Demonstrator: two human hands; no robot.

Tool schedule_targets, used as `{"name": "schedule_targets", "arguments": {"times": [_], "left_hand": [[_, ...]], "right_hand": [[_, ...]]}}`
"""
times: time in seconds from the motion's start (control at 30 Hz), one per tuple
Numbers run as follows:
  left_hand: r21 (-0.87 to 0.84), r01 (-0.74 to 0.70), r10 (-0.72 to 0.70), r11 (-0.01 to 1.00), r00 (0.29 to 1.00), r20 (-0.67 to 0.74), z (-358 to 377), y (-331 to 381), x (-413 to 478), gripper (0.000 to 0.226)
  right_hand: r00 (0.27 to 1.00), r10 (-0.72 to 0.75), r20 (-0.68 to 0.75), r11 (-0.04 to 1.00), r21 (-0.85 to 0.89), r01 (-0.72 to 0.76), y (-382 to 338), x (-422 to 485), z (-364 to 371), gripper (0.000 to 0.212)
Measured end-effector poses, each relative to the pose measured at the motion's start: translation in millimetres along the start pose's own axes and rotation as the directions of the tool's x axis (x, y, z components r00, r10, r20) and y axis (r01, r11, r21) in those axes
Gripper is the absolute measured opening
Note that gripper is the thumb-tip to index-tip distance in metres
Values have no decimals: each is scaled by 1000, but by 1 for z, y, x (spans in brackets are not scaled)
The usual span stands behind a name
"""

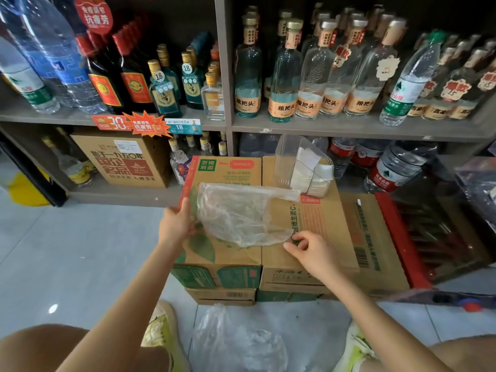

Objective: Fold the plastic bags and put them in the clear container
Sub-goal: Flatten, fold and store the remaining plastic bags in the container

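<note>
A clear plastic bag point(239, 213) lies spread on top of two cardboard boxes point(330, 226). My left hand point(175, 224) holds the bag's left edge at the box's corner. My right hand point(311, 251) pinches the bag's lower right corner with thumb and forefinger. The clear container point(298, 165) stands at the back of the boxes and holds several folded white bags. More crumpled clear bags point(236, 342) lie on the floor between my feet.
Grey shelves point(349, 127) packed with glass and plastic bottles rise just behind the boxes. A red crate point(402, 237) stands to the right of the boxes. Grey tiled floor point(80, 251) opens to the left.
</note>
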State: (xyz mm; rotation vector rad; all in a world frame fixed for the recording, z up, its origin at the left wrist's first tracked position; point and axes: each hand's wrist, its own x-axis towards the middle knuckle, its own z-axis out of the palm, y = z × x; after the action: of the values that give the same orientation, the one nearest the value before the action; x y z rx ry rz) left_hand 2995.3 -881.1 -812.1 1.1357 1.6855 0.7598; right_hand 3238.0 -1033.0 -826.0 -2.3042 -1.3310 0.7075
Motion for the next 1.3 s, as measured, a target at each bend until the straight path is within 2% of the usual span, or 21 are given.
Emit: {"name": "schedule_targets", "arguments": {"times": [0.1, 0.23, 0.33, 0.4, 0.5, 0.57, 0.67, 0.73, 0.77, 0.8, 0.83, 0.9, 1.0, 1.1, 1.2, 1.27, 1.3], "left_hand": [[-71, 85, -77, 994, 991, 114, -7, -13, -12, 41], [-162, 125, -103, 979, 985, 138, -4, -10, -15, 29], [-178, 132, -105, 975, 982, 155, 1, -8, -18, 18], [-198, 163, -128, 967, 976, 175, 0, -7, -20, 12], [-305, 287, -208, 908, 941, 266, -9, -5, -20, 7], [-372, 390, -260, 843, 899, 353, -16, -7, -18, 10], [-441, 496, -311, 748, 849, 427, -26, -9, -18, 5], [-459, 515, -322, 724, 841, 435, -30, -9, -21, 2], [-454, 518, -327, 725, 839, 435, -32, -11, -21, 4], [-445, 513, -324, 734, 840, 434, -33, -12, -21, 5], [-431, 499, -315, 752, 846, 431, -34, -13, -23, 6], [-387, 424, -268, 819, 879, 394, -37, -17, -24, 6], [-197, 149, -98, 969, 964, 246, -42, -26, -28, 7], [-62, 1, 9, 998, 987, 160, -42, -36, -36, 7], [70, -45, 33, 997, 987, 154, -36, -45, -44, 24], [206, -62, 25, 976, 983, 180, -36, -42, -48, 36], [333, -98, 35, 938, 981, 190, -37, -39, -49, 43]], "right_hand": [[998, 53, 20, 987, 153, -56, -5, 0, 2, 45], [994, 90, 66, 896, 429, -110, -15, 1, -2, 50], [999, 36, -7, 917, 399, -30, -23, 6, 3, 28], [998, 19, -64, 886, 463, 12, -25, 8, 6, 9], [997, 33, -63, 806, 591, 11, -22, 5, 0, 16], [998, 53, 36, 694, 718, -63, -17, 3, -9, 22], [980, 17, 199, 380, 905, -191, -6, 4, -20, 36], [974, 2, 228, 211, 952, -223, -2, 5, -26, 35], [974, 12, 226, 169, 960, -224, -2, 4, -28, 35], [976, 35, 214, 169, 961, -217, -1, 3, -29, 32], [979, 69, 194, 215, 955, -205, 0, 2, -30, 26], [981, 144, 129, 386, 906, -176, 2, 0, -31, 17], [985, 169, 39, 617, 775, -136, 12, -1, -27, 23], [985, 169, -20, 768, 629, -119, 20, -3, -17, 25], [992, 89, -94, 947, 317, -55, 21, -9, -10, 25], [992, 34, -125, 997, 67, -26, 19, -11, -11, 30], [986, 11, -164, 997, -69, -22, 18, -12, -12, 34]]}}
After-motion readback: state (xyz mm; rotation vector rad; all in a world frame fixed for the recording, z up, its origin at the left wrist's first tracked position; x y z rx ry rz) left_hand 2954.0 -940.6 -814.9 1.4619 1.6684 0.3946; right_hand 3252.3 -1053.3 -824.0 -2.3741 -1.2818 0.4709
